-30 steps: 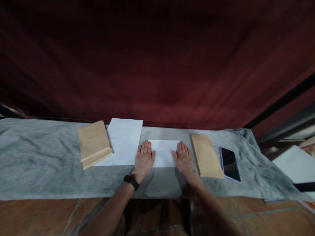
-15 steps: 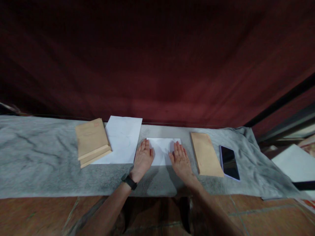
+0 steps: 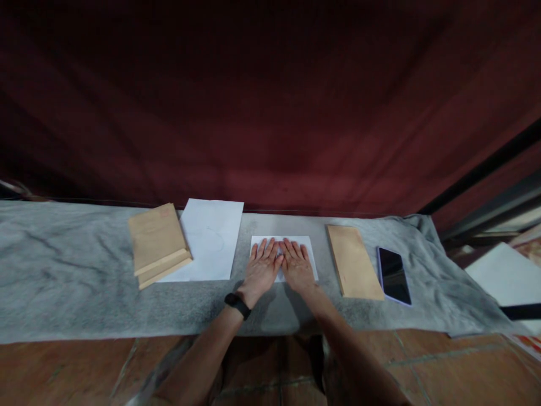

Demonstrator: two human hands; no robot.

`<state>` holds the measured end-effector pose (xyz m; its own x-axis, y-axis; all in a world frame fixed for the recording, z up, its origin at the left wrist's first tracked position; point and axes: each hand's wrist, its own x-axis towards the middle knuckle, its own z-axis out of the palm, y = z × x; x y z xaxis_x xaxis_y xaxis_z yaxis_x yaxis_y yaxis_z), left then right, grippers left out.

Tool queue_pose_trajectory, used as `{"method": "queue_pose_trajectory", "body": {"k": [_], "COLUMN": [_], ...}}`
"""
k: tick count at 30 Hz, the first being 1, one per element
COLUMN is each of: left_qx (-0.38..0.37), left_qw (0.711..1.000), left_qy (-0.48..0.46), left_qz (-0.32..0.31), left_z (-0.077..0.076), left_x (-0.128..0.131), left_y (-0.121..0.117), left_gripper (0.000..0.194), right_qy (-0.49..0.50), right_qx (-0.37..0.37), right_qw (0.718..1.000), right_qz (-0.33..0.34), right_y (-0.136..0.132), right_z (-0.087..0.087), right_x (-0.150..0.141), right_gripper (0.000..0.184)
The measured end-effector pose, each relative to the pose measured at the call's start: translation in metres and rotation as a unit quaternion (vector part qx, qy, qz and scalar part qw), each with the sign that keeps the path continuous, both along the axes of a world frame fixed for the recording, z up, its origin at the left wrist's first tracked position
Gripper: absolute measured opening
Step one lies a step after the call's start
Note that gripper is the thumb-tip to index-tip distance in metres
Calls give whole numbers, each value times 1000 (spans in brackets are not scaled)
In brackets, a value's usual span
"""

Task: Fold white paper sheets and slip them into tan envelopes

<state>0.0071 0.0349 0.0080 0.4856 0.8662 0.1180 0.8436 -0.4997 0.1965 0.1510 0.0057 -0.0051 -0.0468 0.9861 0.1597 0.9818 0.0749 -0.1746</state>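
Left hand (image 3: 261, 269) and right hand (image 3: 297, 266) both palm down, flat on the small white paper sheet (image 3: 279, 275), which lies on the grey cloth-covered surface (image 3: 84, 293) right in front of the person. Both grips fanned out, fingers spread and pointing away from the body, nothing pinched. Hands angle inward side by side, thumbs and index fingers meeting or nearly so mid-sheet; actual contact hard to tell. Forearms come up from the bottom in a V, black wristband (image 3: 238, 305) on left wrist. Versus half a second ago: hands were apart, left at the sheet's left edge, right over its right part; now both have come in to the middle, so the side edges show more. Sheet about same spot. Larger white sheet (image 3: 213, 242) on the left, partly under brown envelopes (image 3: 154, 234), unchanged. Single brown envelope (image 3: 355, 262) to the right of the hands, smartphone (image 3: 394, 275) just beyond it, screen up, both unmoved too.
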Motion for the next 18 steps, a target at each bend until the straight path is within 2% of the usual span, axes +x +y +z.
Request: {"method": "queue_pose_trajectory", "body": {"k": [5,9,18], "left_qx": [-6,-12,17], "left_qw": [1000,999,995], "left_qy": [1,-34,-51], "left_qz": [16,41,85], "left_z": [1,-2,-7], "left_x": [8,13,-2], "left_y": [6,9,5], "left_gripper": [55,55,57], "right_qy": [0,-5,-8], "right_qx": [-6,7,75], "right_qw": [1000,999,996], "right_qz": [-27,-44,-37], "right_y": [11,13,-4], "right_z": [0,-2,-13], "right_x": [-3,-3,9], "right_gripper": [52,52,54]}}
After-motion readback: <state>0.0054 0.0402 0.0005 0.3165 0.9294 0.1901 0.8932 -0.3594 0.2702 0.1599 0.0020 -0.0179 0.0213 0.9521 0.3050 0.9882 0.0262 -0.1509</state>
